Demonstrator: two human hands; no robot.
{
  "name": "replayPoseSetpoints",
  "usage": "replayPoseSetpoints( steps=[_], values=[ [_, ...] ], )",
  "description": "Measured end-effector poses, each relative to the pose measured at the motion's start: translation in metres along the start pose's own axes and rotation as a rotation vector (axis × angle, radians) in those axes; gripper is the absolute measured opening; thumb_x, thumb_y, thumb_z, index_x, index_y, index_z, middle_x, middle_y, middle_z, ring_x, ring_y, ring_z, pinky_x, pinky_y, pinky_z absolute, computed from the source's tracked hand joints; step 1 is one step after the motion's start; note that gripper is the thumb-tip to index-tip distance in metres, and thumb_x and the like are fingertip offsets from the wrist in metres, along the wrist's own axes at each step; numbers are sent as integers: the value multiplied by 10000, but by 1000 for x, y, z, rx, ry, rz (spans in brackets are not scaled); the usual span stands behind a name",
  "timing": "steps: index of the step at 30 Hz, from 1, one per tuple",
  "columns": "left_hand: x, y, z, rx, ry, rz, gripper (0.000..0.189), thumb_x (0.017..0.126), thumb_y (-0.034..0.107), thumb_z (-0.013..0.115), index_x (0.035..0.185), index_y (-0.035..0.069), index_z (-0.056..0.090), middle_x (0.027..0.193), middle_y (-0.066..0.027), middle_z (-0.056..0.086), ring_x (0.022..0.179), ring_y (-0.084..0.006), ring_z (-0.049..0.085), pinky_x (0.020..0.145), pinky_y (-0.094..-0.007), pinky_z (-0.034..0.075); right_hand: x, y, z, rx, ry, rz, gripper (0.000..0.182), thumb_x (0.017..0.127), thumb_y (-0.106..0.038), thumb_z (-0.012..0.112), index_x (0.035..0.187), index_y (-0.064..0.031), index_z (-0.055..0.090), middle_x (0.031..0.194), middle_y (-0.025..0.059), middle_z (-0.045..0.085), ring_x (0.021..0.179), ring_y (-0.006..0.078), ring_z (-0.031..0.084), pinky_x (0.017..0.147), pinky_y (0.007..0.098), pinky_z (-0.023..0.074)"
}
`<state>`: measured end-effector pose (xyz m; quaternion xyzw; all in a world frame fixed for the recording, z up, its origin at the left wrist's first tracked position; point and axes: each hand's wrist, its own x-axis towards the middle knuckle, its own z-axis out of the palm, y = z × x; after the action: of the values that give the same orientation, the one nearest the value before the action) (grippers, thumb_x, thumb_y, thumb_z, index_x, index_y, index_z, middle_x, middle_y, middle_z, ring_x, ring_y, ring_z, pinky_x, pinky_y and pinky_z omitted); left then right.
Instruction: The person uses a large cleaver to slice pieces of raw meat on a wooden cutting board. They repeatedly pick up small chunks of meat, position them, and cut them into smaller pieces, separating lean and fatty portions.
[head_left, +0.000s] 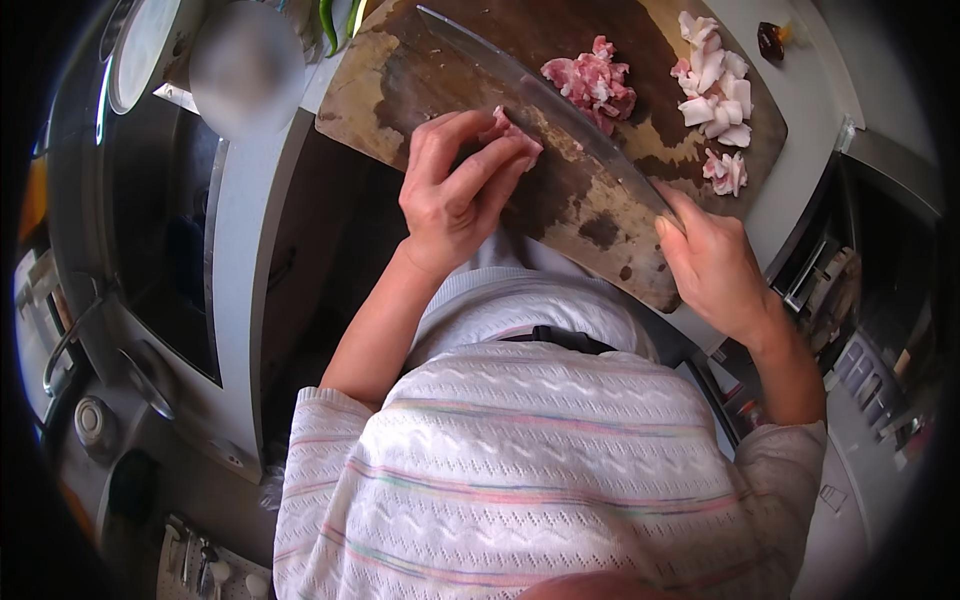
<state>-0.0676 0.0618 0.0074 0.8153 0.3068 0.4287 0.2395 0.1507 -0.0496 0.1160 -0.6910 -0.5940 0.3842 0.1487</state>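
Observation:
My left hand (457, 180) pinches a small piece of raw pink meat (517, 135) over the near left part of a worn wooden cutting board (592, 195). In my right hand (709, 262) is the handle end of a long knife (555, 105), its blade slanting up and left across the board. Just beyond the blade lies a heap of cut red meat (592, 79). A pile of pale, fatty slices (716, 82) rests at the board's right side, with a smaller clump of pinkish-white pieces (725, 172) below it. My fingers hide part of the held piece.
Green chili peppers (330, 26) lie past the board's upper left edge. A small dark brown object (771, 41) sits on the light countertop (806, 82) at the right. The board's near edge juts over the counter towards my body. Utensils hang on a pegboard (199, 562) at lower left.

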Motion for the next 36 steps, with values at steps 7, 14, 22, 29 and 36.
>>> replayPoseSetpoints(
  steps=[7,14,22,29,36],
  values=[
    [-8,7,9,48,30,-2,300,643,-18,773,924,77,727,941,-66,643,873,-270,597,741,-348,513,-9,-6,3,-74,-16,-96,413,855,3,575,1264,-18,523,845,217,655,739,387,649,645,441,519],
    [-9,5,13,35,43,-10,308,621,-29,768,909,68,721,923,-61,644,861,-270,597,736,-344,513,-11,-1,7,-54,-82,-63,376,884,-2,557,1257,11,519,836,232,639,735,390,646,625,425,506],
    [-8,6,11,28,19,-29,293,618,-40,775,887,54,709,881,-63,635,841,-274,598,728,-346,514,-29,3,7,-137,-77,-67,428,847,-15,570,1268,-20,493,739,194,641,669,369,651,589,465,513],
    [-5,2,8,24,0,-37,264,631,-51,775,864,47,699,851,-65,623,828,-277,602,714,-343,517,-15,3,4,-198,-114,-68,395,863,-57,557,1254,-32,507,692,189,637,643,371,647,596,469,519],
    [-5,1,10,14,-2,-32,268,625,-51,773,862,50,698,844,-62,617,816,-276,600,711,-344,516,-3,-2,4,-173,-147,-47,391,862,-31,554,1251,-31,512,757,206,646,687,388,645,620,472,515]
  ],
)
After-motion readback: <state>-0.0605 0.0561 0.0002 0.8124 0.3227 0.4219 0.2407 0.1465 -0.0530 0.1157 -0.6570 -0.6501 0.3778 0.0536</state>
